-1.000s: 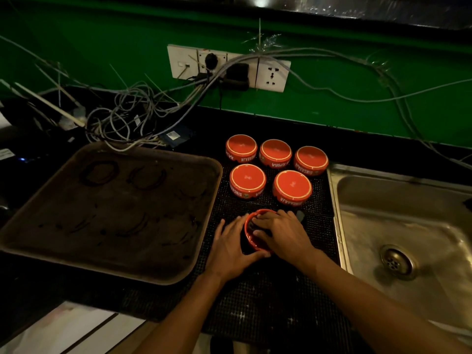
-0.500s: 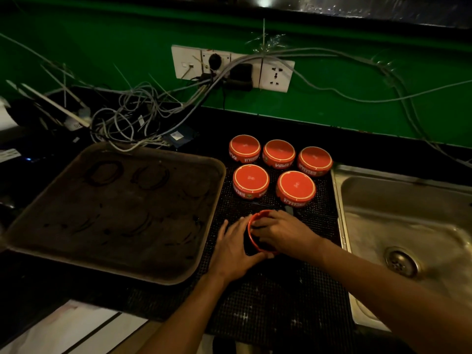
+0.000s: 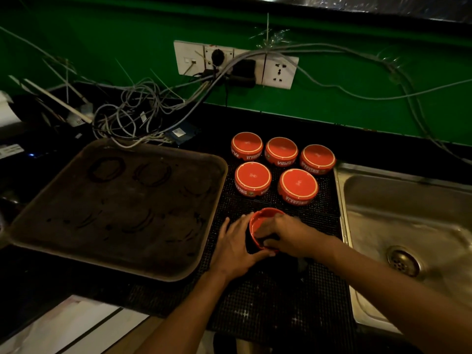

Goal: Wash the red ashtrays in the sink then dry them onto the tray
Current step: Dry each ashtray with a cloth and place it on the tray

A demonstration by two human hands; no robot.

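We see one red ashtray (image 3: 263, 229) tipped up on its side on the black mesh mat (image 3: 275, 297), its open face turned toward 9 o'clock, held between both hands. The left hand (image 3: 236, 247) cups it from the 9 o'clock side with fingers spread and fairly straight against the rim and the thumb reaching under its lower edge. The right hand (image 3: 286, 235) comes in from 3 o'clock, with fingers curled over the ashtray's top and back, gripping it; a dark patch lies under this hand, and we cannot tell what it is.

At 12 o'clock from the held piece stand five more red ashtrays, all upside down on the same mat: three in a far row (image 3: 281, 150) and two in a nearer row (image 3: 275, 181), close to one another, with white lettering on their sides. None of them touches the hands.

At 9 o'clock lies the large brown tray (image 3: 115, 208), its surface marked with dark ring stains; its right rim sits just beside the mat. At 3 o'clock is the steel sink (image 3: 408, 226), with its drain (image 3: 403, 260) toward the near side.

The dark table (image 3: 268, 118) runs back to a green wall (image 3: 357, 80), where a white socket strip (image 3: 236, 63) hangs at 12 o'clock. A tangle of grey cables (image 3: 138, 118) spreads from it toward 10 o'clock.
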